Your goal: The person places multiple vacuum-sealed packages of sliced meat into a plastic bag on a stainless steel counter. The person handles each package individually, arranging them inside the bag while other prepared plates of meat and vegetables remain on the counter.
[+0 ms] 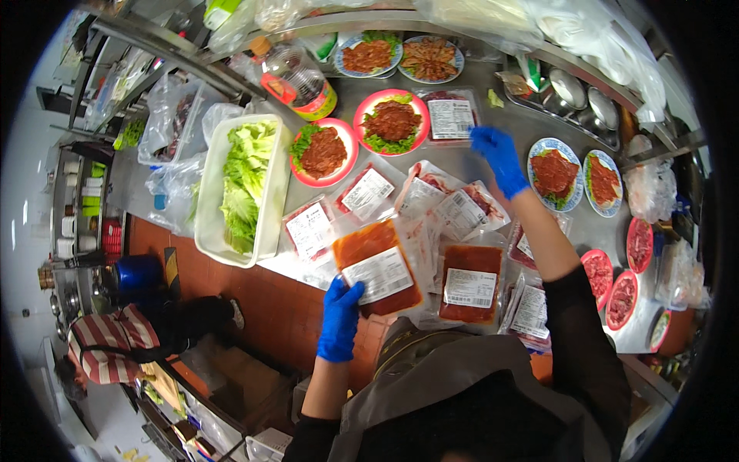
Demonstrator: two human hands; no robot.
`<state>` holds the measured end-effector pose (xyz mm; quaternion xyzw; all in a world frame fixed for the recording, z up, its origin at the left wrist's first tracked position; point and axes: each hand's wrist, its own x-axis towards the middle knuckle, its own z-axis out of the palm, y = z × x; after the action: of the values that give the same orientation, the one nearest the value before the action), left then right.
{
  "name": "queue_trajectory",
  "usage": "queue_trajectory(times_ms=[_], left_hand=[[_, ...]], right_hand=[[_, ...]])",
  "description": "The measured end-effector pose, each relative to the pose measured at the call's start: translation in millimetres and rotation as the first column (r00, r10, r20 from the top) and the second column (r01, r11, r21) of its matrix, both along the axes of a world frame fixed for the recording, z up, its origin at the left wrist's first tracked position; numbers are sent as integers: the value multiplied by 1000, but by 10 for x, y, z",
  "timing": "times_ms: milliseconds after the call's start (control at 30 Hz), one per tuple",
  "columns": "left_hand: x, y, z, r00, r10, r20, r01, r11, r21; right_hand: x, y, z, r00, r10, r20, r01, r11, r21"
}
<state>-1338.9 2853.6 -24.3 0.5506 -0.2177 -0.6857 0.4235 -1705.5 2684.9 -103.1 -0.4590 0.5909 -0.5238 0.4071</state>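
My left hand [339, 319], in a blue glove, grips the lower left edge of a clear sealed packet of orange-red marinated meat [350, 248] with a white label. Another red-brown marinated meat packet [454, 312] lies just right of it. Farther off, my right hand [499, 158], also blue-gloved, has its fingers closed at the right edge of a flat labelled meat packet [453, 115]. Between the hands, several labelled packs of raw meat [462, 212] overlap on the steel table [508, 115].
A white tub [281, 177] of lettuce stands at left, near a large bottle [296, 81]. A red-rimmed plate [391, 122] holds meat on lettuce. Blue-patterned plates [554, 173] and several red dishes [622, 299] sit at right. A person [115, 343] is beyond, lower left.
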Motion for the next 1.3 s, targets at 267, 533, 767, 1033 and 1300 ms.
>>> queue_trajectory(times_ms=[267, 533, 767, 1033, 1300], left_hand=[[-903, -495, -194, 968, -237, -77, 222, 961, -167], [-1076, -867, -661, 843, -295, 449, 516, 679, -523], [-1394, -1473, -673, 279, 70, 958, 934, 212, -287], [-1721, -1681, -815, -45, 31, 999, 973, 226, 37], [-1741, -1630, -798, -118, 68, 991, 967, 236, 99]], right_hand=[[699, 1217, 403, 880, 211, 426, -326, 919, 220], [-128, 1237, 425, 858, -188, 478, 118, 978, 174], [-549, 863, 284, 861, -327, 389, 323, 943, 80], [-757, 399, -65, 830, -226, 510, 203, 974, 101], [-810, 241, -463, 880, -439, 179, 385, 882, 273]])
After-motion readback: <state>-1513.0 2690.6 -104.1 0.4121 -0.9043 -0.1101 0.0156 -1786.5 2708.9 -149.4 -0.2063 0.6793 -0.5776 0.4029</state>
